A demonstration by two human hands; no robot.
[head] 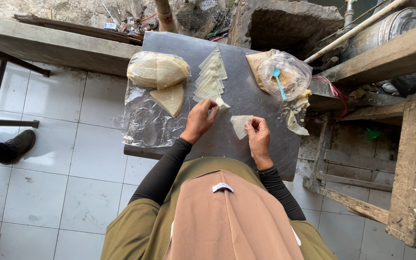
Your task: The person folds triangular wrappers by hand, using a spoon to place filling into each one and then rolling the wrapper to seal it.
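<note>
While a clear plastic bag (156,72) of pastry sheets lies at our counter's (246,96) left edge, we see a row of folded triangles (210,77) finished beside it. Our left hand (199,120) pinches a small folded wrapper (221,103); our right hand (258,139) pinches a flat wrapper (240,126) near the front edge. Filling bag with blue spoon (278,79) crowds the right edge; open room lies mid-counter.

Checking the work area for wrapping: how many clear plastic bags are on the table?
2. One clear bag lies at the table's left, with pale folded dough sheets on it. The other bag sits at the right, holding filling and a blue spoon. More may be hidden.
</note>
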